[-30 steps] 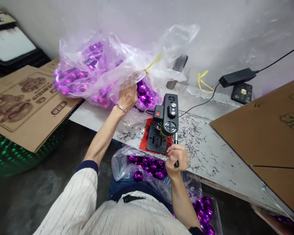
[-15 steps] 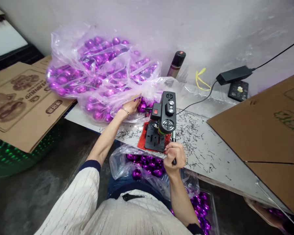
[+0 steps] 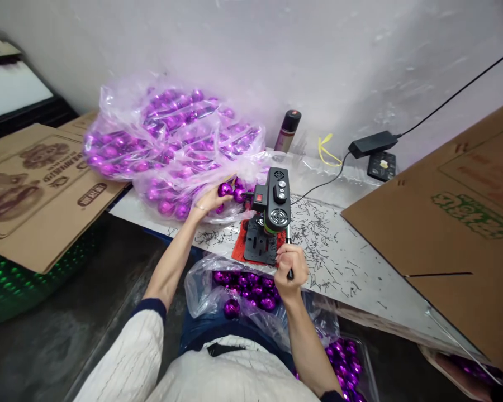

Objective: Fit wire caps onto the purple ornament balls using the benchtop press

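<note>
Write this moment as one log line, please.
left hand: at purple ball | right hand: gripping lever | black device: on red sheet | plastic bag: near left hand

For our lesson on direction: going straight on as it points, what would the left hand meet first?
The left hand would probably meet the purple balls just in front of it, though depth is unclear.

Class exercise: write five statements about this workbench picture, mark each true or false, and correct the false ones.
1. The right hand grips the handle of the black machine. True.
2. The left hand is among green balls. False: the balls at the left hand are purple.
3. The mat under the machine is blue. False: it is red.
4. Dark bits lie scattered on the table. True.
5. The capped can lies on its side. False: it stands upright.
</note>
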### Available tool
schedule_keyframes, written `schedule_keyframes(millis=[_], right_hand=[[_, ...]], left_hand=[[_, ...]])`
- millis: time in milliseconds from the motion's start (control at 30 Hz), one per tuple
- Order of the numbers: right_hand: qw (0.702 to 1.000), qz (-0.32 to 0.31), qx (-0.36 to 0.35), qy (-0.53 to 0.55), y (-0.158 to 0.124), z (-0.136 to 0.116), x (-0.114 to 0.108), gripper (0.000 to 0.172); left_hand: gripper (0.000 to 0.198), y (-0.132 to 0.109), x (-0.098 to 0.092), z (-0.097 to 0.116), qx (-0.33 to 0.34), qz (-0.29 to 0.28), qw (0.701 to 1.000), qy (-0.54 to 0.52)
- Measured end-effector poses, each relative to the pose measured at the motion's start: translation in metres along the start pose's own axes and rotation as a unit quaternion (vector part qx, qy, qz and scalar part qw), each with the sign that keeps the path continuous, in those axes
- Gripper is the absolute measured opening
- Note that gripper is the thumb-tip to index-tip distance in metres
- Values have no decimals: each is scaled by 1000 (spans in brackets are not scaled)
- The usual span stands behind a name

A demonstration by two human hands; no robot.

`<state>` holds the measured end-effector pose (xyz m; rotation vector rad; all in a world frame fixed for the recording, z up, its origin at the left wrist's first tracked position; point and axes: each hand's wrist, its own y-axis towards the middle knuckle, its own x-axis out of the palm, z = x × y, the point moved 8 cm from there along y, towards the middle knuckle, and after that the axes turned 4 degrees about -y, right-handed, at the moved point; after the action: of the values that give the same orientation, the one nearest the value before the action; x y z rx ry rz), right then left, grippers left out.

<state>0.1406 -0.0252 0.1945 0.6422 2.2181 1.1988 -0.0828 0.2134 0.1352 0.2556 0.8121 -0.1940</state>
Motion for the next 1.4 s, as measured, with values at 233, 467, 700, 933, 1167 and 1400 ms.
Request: schedule_keyframes(millis=[233,467,700,933,1167,1400], right_hand=[[1000,12,14,-13,-4,4,-2,29],[1000,14,25,-10,-9,9,-1,30],[999,12,13,-28,-8,5,-1,30],[1000,16,19,-18,-5,4,-2,28],[999,16,24,-29,-5,4,-2,28],[999,12,23,-26,-5,3,-2,29]], left_hand=[[64,-120,14,-9,-154,115,820,-539],[31,-178,90,27,-280,50,575,-767],[47,-191,118,39,-328,40,653,-681],[55,-194,106,39,-292,83,696,-651],[33,-186,115,42,-356,42,573,-737],[48,-177,116,40,-320,26,642,-696]])
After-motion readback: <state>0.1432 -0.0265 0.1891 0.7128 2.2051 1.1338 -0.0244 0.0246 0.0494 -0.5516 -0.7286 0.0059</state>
